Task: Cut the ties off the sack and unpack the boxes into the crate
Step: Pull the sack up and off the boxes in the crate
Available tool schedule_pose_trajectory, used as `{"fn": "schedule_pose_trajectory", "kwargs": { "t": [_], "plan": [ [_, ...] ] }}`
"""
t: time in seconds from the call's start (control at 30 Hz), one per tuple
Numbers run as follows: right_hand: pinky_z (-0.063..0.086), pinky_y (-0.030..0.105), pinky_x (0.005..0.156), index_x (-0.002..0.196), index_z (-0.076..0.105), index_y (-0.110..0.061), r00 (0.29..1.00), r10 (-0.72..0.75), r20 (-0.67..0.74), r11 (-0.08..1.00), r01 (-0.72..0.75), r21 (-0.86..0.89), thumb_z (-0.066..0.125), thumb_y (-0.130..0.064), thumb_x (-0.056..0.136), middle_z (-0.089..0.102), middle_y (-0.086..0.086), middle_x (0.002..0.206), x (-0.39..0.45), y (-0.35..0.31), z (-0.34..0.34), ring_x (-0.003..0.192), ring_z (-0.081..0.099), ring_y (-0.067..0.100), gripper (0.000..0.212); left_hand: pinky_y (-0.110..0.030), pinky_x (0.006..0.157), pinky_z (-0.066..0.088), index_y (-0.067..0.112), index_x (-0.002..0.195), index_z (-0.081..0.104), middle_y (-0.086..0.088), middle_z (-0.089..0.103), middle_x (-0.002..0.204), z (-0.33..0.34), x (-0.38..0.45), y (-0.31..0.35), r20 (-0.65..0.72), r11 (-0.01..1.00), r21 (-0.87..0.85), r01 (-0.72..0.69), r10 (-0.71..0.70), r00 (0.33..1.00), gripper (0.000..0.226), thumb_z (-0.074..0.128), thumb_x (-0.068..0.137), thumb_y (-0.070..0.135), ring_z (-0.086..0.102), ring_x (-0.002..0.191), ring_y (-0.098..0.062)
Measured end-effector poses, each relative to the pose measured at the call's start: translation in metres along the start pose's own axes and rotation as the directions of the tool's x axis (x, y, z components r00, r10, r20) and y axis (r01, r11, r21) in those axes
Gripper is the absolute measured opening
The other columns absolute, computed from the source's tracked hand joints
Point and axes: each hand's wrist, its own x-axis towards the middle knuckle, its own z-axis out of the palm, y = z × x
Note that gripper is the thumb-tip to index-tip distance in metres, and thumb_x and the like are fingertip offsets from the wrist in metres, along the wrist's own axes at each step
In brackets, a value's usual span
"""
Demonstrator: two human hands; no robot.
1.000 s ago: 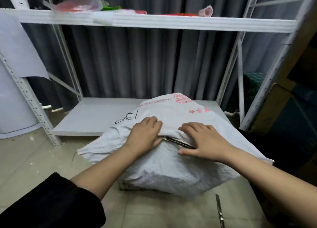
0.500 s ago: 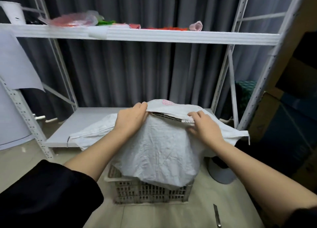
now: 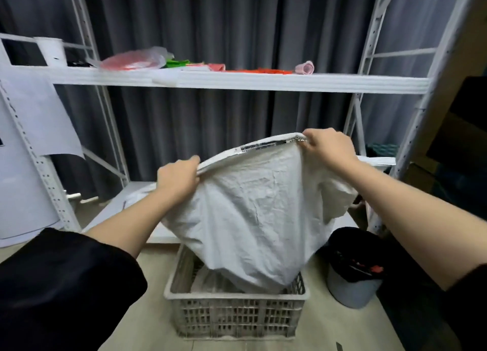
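A white woven sack (image 3: 253, 213) hangs over a grey slotted plastic crate (image 3: 237, 316) on the floor, its lower end dipping into the crate. My left hand (image 3: 179, 176) grips the sack's upper edge on the left. My right hand (image 3: 326, 145) pinches the same edge higher up on the right. A flat box edge with dark print (image 3: 263, 146) shows along the top of the sack between my hands. Pale shapes lie inside the crate under the sack; I cannot tell what they are.
A white metal rack stands behind, with an upper shelf (image 3: 237, 80) holding plastic bags and small items and a low shelf (image 3: 116, 213). A grey bin with a black liner (image 3: 353, 279) sits right of the crate. A blade tip (image 3: 339, 346) lies on the floor.
Both hands have lifted the sack from lying over the crate to hanging above it, the right hand rising highest. The crate and the bin have come into sight below.
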Motion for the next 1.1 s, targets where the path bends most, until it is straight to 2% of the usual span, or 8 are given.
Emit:
{"fn": "schedule_pose_trajectory", "kwargs": {
  "t": [0.17, 0.27, 0.33, 0.5, 0.63, 0.73, 0.87, 1.1],
  "plan": [
    [0.043, 0.041, 0.07, 0.097, 0.057, -0.014, 0.943, 0.222, -0.247, 0.955, -0.159, 0.251, 0.043, -0.035, 0.095, 0.067, 0.015, 0.097, 0.013, 0.0, -0.019, 0.092, 0.059, 0.039, 0.025, -0.038, 0.066, 0.035, 0.01, 0.104, 0.048, -0.016, 0.065, 0.087, -0.044, 0.034, 0.012, -0.351, 0.963, -0.269, 0.031, -0.128, 0.927, 0.024, 0.05, 0.081, 0.005, 0.057, 0.083, -0.04],
    [0.039, 0.037, 0.066, 0.089, 0.053, -0.015, 0.995, 0.045, 0.09, 0.997, -0.05, 0.055, 0.041, -0.04, 0.097, 0.065, 0.015, 0.096, 0.0, 0.007, -0.001, 0.092, 0.061, 0.039, 0.029, -0.035, 0.067, 0.037, 0.014, 0.108, 0.05, -0.014, 0.066, 0.1, -0.034, 0.029, 0.002, -0.029, 1.0, -0.004, -0.004, 0.004, 1.0, 0.021, 0.046, 0.088, 0.01, 0.062, 0.091, -0.038],
    [0.036, 0.035, 0.064, 0.083, 0.052, -0.018, 0.991, 0.003, 0.134, 1.0, 0.0, -0.026, 0.041, -0.042, 0.097, 0.065, 0.016, 0.095, 0.003, 0.005, -0.008, 0.093, 0.06, 0.038, 0.03, -0.032, 0.07, 0.038, 0.016, 0.104, 0.059, -0.014, 0.065, 0.108, -0.04, 0.035, -0.007, 0.076, 0.996, 0.085, 0.003, -0.01, 0.997, 0.021, 0.044, 0.09, 0.012, 0.062, 0.099, -0.036],
    [0.038, 0.04, 0.065, 0.104, 0.054, -0.012, 0.935, 0.15, -0.322, 0.982, -0.102, 0.16, 0.044, -0.027, 0.095, 0.066, 0.022, 0.098, 0.017, -0.012, -0.021, 0.088, 0.06, 0.045, 0.02, -0.039, 0.068, 0.038, 0.015, 0.115, 0.054, -0.021, 0.065, 0.098, -0.055, 0.044, 0.004, -0.32, 0.955, -0.282, 0.098, -0.189, 0.928, 0.03, 0.043, 0.088, 0.008, 0.06, 0.092, -0.043],
    [0.042, 0.038, 0.065, 0.099, 0.045, -0.014, 0.993, -0.027, 0.114, 0.989, 0.043, -0.144, 0.043, -0.018, 0.092, 0.065, 0.023, 0.099, 0.003, 0.0, 0.0, 0.079, 0.06, 0.041, 0.007, -0.039, 0.073, 0.041, 0.017, 0.112, 0.055, -0.019, 0.064, 0.108, -0.039, 0.043, -0.006, -0.046, 0.996, -0.075, 0.051, -0.054, 0.997, 0.027, 0.039, 0.091, 0.011, 0.06, 0.098, -0.041],
    [0.035, 0.037, 0.062, 0.099, 0.051, -0.013, 0.992, -0.067, -0.11, 0.99, 0.052, -0.134, 0.044, -0.016, 0.091, 0.065, 0.022, 0.095, 0.014, 0.012, -0.017, 0.083, 0.061, 0.043, 0.011, -0.036, 0.068, 0.042, 0.02, 0.11, 0.055, -0.02, 0.066, 0.099, -0.053, 0.051, -0.018, -0.181, 1.0, 0.0, 0.021, -0.021, 0.983, 0.027, 0.041, 0.09, 0.01, 0.062, 0.09, -0.041],
    [0.039, 0.038, 0.06, 0.104, 0.055, -0.016, 0.905, -0.014, -0.425, 0.995, 0.054, 0.081, 0.042, -0.016, 0.09, 0.065, 0.011, 0.094, 0.008, 0.001, -0.018, 0.079, 0.059, 0.041, 0.019, -0.039, 0.064, 0.037, 0.022, 0.114, 0.053, -0.015, 0.066, 0.099, -0.053, 0.043, -0.006, -0.427, 0.955, -0.295, 0.024, -0.155, 0.891, 0.035, 0.042, 0.085, 0.006, 0.06, 0.087, -0.041],
    [0.038, 0.034, 0.056, 0.108, 0.048, -0.02, 0.969, -0.248, -0.004, 0.965, 0.247, -0.089, 0.048, -0.01, 0.087, 0.053, 0.002, 0.105, -0.013, 0.026, 0.018, 0.092, 0.057, 0.028, 0.023, -0.036, 0.064, 0.046, 0.024, 0.125, 0.043, -0.008, 0.057, 0.11, -0.025, 0.023, -0.026, -0.019, 0.959, 0.227, -0.172, 0.181, 0.983, 0.037, 0.046, 0.091, 0.011, 0.065, 0.085, -0.035]
  ]
}}
